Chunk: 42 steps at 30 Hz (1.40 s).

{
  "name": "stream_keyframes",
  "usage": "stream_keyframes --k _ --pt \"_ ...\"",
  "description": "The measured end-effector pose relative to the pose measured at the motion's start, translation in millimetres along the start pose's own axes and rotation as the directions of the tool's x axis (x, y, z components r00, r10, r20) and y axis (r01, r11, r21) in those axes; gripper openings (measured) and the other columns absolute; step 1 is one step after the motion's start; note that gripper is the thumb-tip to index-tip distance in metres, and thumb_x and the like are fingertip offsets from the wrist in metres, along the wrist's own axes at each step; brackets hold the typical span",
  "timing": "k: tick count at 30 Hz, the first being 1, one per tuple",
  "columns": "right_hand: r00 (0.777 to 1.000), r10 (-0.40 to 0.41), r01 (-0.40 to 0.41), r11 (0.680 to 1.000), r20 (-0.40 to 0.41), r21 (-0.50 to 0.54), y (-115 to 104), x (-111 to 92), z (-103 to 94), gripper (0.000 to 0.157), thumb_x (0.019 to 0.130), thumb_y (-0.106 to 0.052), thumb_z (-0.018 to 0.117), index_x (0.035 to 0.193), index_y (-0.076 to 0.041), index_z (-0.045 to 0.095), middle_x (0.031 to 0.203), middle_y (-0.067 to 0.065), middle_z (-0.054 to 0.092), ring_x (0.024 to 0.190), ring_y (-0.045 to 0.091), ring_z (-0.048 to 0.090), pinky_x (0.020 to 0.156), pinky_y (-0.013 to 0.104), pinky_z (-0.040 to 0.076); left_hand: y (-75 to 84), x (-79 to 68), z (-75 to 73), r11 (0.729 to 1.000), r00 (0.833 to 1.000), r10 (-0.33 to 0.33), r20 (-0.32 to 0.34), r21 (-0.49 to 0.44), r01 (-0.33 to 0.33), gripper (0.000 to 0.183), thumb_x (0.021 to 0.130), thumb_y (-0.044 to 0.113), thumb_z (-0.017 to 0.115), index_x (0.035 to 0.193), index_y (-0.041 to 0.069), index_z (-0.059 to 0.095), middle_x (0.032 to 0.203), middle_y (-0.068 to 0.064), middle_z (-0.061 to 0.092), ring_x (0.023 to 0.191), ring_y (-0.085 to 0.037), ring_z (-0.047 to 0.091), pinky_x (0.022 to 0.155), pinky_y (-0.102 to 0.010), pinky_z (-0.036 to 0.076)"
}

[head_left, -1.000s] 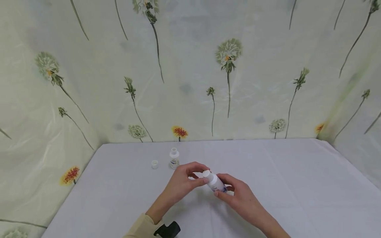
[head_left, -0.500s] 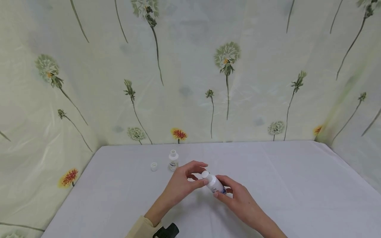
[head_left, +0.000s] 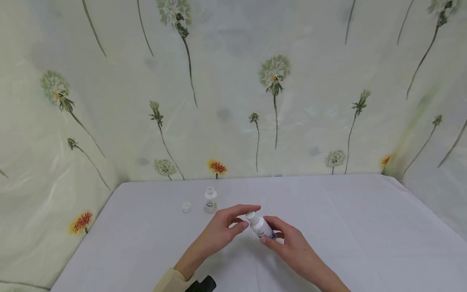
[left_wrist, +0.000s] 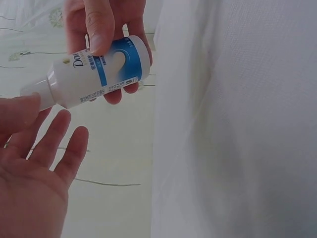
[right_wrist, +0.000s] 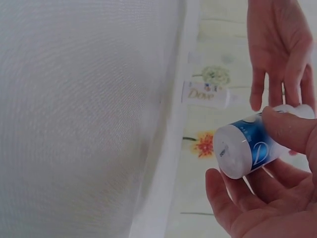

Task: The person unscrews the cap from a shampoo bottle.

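Observation:
A small white Dove bottle (head_left: 261,228) with a blue-patterned label and a white cap (head_left: 251,216) is held tilted above the table, cap end toward the left hand. My right hand (head_left: 297,247) grips the bottle's body between thumb and fingers. At the cap is my left hand (head_left: 219,231), its index finger stretched over the top and its thumb near the side. The left wrist view shows the left thumb (left_wrist: 20,111) overlapping the cap and the other fingers loosely extended. Whether the thumb touches it, I cannot tell.
Behind the left hand a second white bottle (head_left: 211,200) stands upright without a cap. Left of it, a loose white cap (head_left: 187,207) lies on the white-covered table (head_left: 346,227). Flower-printed sheeting (head_left: 233,89) encloses the back and sides.
The left thumb and index finger were at the cap, then the index finger lifted. Now that finger reaches over the cap's top and the thumb has drawn back slightly. The right hand keeps its grip.

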State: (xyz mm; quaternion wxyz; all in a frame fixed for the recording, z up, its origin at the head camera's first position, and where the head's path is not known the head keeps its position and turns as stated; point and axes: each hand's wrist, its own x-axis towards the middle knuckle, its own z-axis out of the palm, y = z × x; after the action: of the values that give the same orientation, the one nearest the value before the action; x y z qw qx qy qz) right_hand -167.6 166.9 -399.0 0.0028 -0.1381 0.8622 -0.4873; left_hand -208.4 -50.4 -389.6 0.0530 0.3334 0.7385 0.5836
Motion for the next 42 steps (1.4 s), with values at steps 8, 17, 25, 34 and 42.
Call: stream_keyframes --k 8,17,25,34,42 --pt "0.999 -0.031 0.031 0.999 0.025 -0.007 0.0 -1.0 -1.2 0.040 0.090 -0.029 0.073 0.127 -0.024 0.059 0.116 -0.006 0.065 0.110 0.016 0.060 0.089 0.036 0.050 -1.7 -1.0 1.9 1.000 1.000 0.006 -0.005 -0.017 -0.006 0.038 0.098 0.004 0.058 0.131 0.023 0.063 0.128 0.009 0.063 0.123 -0.011 0.054 0.095 -0.034 0.047" --pt "0.999 -0.029 0.030 0.999 0.027 -0.017 -0.9 1.1 -3.2 0.042 0.089 -0.028 0.074 0.127 -0.018 0.061 0.116 -0.004 0.065 0.107 0.016 0.061 0.089 0.036 0.051 -1.3 2.2 2.1 0.999 0.998 -0.019 -0.063 0.034 0.021 0.031 0.096 0.015 0.065 0.125 0.025 0.067 0.120 0.013 0.066 0.114 -0.010 0.057 0.090 -0.033 0.049" --pt "1.000 -0.015 0.015 1.000 0.008 -0.018 -2.6 0.4 -3.3 0.040 0.088 -0.023 0.075 0.125 -0.019 0.062 0.117 -0.003 0.065 0.105 0.018 0.061 0.081 0.033 0.053 2.0 1.0 2.5 0.995 0.989 -0.069 -0.132 0.058 0.077 0.024 0.090 0.019 0.073 0.114 0.023 0.071 0.109 0.011 0.069 0.101 -0.012 0.060 0.086 -0.037 0.051" --pt "1.000 0.003 -0.003 0.999 -0.010 -0.037 -3.1 -0.5 -1.8 0.039 0.087 -0.020 0.077 0.123 -0.022 0.063 0.118 -0.003 0.064 0.104 0.019 0.062 0.078 0.029 0.052 0.6 -0.2 3.3 0.987 0.974 -0.123 -0.193 0.074 0.139 0.020 0.084 0.024 0.079 0.102 0.017 0.071 0.097 0.009 0.069 0.094 -0.018 0.061 0.080 -0.033 0.051" --pt "1.000 0.013 -0.014 0.999 -0.012 -0.042 -1.2 -0.6 0.4 0.039 0.086 -0.020 0.077 0.123 -0.022 0.063 0.116 -0.003 0.065 0.102 0.017 0.061 0.078 0.029 0.052 1.8 -2.0 6.4 0.988 0.966 -0.133 -0.222 0.052 0.148 0.025 0.085 0.023 0.079 0.106 0.015 0.070 0.097 0.007 0.068 0.093 -0.020 0.061 0.078 -0.029 0.051"
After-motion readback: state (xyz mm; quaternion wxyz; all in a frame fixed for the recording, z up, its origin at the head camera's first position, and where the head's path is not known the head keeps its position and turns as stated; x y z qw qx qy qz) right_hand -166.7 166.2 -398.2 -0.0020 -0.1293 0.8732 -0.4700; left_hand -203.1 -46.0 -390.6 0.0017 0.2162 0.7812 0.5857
